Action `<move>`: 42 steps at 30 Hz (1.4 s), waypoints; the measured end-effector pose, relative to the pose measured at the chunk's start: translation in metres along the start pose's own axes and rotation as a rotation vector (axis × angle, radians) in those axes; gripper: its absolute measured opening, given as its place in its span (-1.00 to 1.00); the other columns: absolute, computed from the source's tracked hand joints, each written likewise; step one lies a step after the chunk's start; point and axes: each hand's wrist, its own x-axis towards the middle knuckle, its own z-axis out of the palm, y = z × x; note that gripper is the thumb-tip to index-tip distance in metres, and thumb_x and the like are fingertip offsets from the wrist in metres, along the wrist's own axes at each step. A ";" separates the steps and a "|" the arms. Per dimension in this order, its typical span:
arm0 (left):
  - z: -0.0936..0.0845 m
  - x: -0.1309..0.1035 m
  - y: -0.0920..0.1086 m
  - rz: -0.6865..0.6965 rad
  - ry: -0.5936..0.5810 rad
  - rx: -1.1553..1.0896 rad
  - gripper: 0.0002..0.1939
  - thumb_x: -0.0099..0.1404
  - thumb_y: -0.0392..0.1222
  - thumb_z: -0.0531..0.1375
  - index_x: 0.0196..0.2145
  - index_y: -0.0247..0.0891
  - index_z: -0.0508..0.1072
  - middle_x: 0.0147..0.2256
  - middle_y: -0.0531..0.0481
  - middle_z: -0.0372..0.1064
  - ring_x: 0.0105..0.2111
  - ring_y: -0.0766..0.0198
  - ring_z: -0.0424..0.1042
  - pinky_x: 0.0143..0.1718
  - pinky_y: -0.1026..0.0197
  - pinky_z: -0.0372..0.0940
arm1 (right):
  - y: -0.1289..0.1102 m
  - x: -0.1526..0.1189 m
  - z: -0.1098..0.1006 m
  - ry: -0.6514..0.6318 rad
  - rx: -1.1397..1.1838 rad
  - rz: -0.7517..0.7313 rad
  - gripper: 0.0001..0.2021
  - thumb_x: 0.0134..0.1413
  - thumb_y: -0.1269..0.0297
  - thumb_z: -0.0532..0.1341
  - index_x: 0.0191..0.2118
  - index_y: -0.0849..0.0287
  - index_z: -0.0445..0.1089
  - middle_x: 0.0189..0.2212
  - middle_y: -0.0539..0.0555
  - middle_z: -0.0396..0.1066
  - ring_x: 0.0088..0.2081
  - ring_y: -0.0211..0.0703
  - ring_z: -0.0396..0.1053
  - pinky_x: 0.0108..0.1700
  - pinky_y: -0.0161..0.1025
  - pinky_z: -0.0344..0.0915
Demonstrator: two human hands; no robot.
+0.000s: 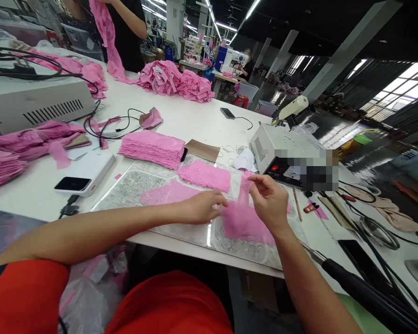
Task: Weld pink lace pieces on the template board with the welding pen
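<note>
A red shirt point(174, 301) is filling the near edge, and a tool with a black handle point(351, 276) is lying at the lower right. Just beyond the shirt, a grey marbled board point(120, 188) is resting on a white table point(195, 113), and a pink cloth point(247, 225) is lying flat on its right part. The right hand point(270, 202) is pinching a thin pink strip point(244, 190) between thumb and fingers, raising it over the cloth's far edge; whether strip and cloth are joined I cannot tell. The left hand point(204, 206) is hovering near the cloth's left edge with its fingers loosely bent, and I cannot tell whether they are gripping anything. Another pink piece point(170, 192) is lying partly behind the left forearm. Farther on, a low pink pile point(205, 176) is sitting beside a taller pink stack point(153, 148), with a brown card point(202, 150) lying behind the pile. A grey box point(282, 146) is standing to the right. Beyond these, a phone point(227, 112) is lying near a pink heap point(174, 81), and a person in black point(130, 41) is holding a long pink cloth length point(107, 41).
</note>
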 end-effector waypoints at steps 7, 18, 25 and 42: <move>-0.066 -0.037 -0.026 -0.281 0.130 -0.373 -0.46 0.28 0.23 0.05 -0.22 -0.38 0.40 -0.28 -0.22 0.48 -0.26 0.12 0.52 -0.19 0.06 0.41 | -0.044 0.014 0.086 -0.397 0.116 -0.254 -0.85 0.04 0.45 0.11 -0.35 0.17 0.43 -0.40 0.04 0.49 -0.41 -0.28 0.40 -0.34 -0.31 0.37; -0.084 -0.068 -0.036 -0.506 0.282 -0.244 -0.54 0.13 0.17 0.16 -0.30 -0.34 0.44 -0.48 -0.02 0.41 -0.55 0.28 0.36 -0.55 0.29 0.20 | -0.045 0.012 0.087 -0.643 0.018 0.003 -0.83 0.05 0.33 0.14 -0.27 0.13 0.47 -0.40 0.03 0.51 -0.40 -0.23 0.41 -0.34 -0.26 0.32; -0.083 -0.066 -0.042 -0.401 0.310 0.076 -0.61 -0.06 -0.28 0.18 -0.20 -0.29 0.51 -0.36 0.01 0.46 -0.35 0.20 0.44 -0.40 0.30 0.24 | -0.010 -0.018 0.038 -0.779 -0.335 0.248 -0.81 0.07 0.19 0.11 -0.43 0.13 0.40 -0.55 -0.02 0.40 -0.49 -0.22 0.30 -0.40 -0.26 0.18; -0.098 -0.069 -0.042 -0.370 0.235 0.472 -0.58 0.07 -0.37 0.17 -0.08 -0.23 0.49 -0.26 0.02 0.49 -0.28 0.20 0.49 -0.32 0.29 0.33 | -0.042 -0.042 0.042 -0.883 -0.237 0.126 -0.87 0.11 0.36 0.07 -0.39 0.13 0.34 -0.46 -0.02 0.38 -0.44 -0.26 0.26 -0.38 -0.30 0.13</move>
